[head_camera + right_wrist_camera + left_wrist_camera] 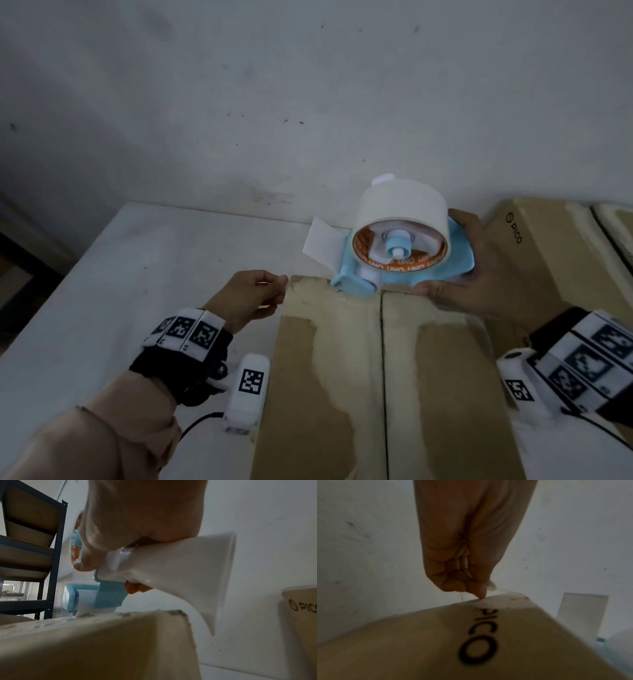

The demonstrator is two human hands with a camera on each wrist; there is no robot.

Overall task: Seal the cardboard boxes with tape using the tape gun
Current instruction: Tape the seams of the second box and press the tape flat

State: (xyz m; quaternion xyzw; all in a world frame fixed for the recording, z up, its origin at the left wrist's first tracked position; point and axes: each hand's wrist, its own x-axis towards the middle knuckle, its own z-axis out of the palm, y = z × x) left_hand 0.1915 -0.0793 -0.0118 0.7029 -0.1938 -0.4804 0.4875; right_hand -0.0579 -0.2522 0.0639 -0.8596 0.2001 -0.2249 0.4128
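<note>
A brown cardboard box with a worn, peeled top stands in front of me, its flaps closed along a centre seam. My right hand grips the handle of the blue-and-white tape gun. The gun's roller end rests on the box's far edge at the seam. A roll of pale tape sits on it, and a loose tape end sticks out over the far side. My left hand is curled at the box's far left corner, where a fingertip touches the box edge. The gun hovers just over the box.
The box sits on a white table against a marked white wall. A second box printed PICO stands close on the right, with another behind it. Dark metal shelving stands off to one side.
</note>
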